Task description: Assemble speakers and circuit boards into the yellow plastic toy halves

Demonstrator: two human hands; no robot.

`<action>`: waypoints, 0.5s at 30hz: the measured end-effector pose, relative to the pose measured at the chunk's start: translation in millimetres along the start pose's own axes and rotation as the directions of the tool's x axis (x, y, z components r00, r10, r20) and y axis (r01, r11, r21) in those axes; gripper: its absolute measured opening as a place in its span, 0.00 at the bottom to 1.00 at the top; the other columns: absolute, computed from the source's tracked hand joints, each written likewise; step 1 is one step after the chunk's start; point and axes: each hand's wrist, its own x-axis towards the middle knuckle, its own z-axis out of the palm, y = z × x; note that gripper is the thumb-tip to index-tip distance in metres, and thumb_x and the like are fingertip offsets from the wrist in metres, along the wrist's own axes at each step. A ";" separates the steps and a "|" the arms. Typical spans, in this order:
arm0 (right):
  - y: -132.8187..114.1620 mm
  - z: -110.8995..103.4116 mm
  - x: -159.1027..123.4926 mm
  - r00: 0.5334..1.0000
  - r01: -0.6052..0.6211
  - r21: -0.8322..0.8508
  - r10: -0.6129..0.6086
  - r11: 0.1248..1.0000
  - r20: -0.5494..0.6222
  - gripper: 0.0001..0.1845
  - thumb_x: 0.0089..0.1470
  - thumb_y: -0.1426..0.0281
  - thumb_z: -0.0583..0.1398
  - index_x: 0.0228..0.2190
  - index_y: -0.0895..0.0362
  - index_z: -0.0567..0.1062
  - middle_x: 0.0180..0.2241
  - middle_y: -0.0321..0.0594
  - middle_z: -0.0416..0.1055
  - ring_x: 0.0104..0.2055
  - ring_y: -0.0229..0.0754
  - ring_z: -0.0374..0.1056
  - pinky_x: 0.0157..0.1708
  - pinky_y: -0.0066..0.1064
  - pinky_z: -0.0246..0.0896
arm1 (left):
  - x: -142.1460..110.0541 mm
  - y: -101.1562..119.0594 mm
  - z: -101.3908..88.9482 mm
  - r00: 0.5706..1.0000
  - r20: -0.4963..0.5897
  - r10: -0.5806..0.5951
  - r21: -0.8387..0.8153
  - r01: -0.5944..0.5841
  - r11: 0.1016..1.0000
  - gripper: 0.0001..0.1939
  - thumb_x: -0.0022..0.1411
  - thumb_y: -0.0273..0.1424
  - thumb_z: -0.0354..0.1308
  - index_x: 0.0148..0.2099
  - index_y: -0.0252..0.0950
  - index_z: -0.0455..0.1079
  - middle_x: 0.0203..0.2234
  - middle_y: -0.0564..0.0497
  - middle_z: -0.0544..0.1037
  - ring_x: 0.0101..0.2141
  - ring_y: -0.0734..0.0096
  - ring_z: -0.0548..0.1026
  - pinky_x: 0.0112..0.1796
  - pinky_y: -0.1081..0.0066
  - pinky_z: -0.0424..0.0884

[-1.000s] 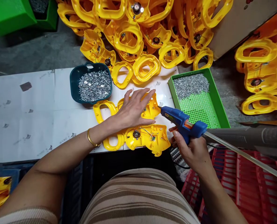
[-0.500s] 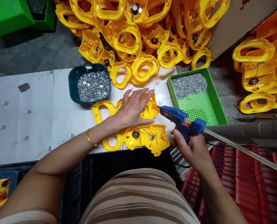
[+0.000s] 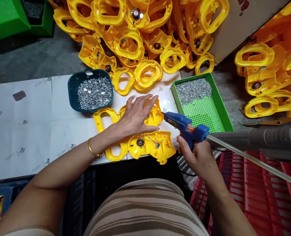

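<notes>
My left hand [image 3: 135,114] lies flat with its fingers spread on a yellow plastic shell [image 3: 157,114] on the white table [image 3: 32,124]. A second yellow shell [image 3: 150,146], with a small speaker and wires inside, lies just in front of it near the table edge. My right hand [image 3: 196,157] grips a blue hot-glue gun [image 3: 184,126] by its handle. Its nozzle points left toward the shell under my left hand. A long clear glue stick [image 3: 253,160] sticks out of the back of the gun to the right.
A dark teal basket [image 3: 73,87] of screws stands left of my left hand, a green tray [image 3: 225,113] of small metal parts to the right. Many yellow shells [image 3: 145,36] are heaped behind the table and at right. Red crates [image 3: 258,193] lie at lower right.
Hardly anything has moved on the table. The view has drifted a little, and the glue gun has shifted slightly left toward the shell.
</notes>
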 end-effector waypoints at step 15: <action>-5.3 -16.6 -30.3 0.987 0.086 0.306 -0.123 0.948 0.102 0.12 0.58 0.60 0.61 0.34 0.56 0.77 0.27 0.38 0.74 0.27 0.39 0.69 0.28 0.28 0.65 | -1.3 3.8 -5.6 0.999 0.014 -0.044 0.071 0.043 0.996 0.47 0.56 0.48 0.64 0.70 0.35 0.50 0.64 0.34 0.60 0.63 0.43 0.60 0.62 0.46 0.51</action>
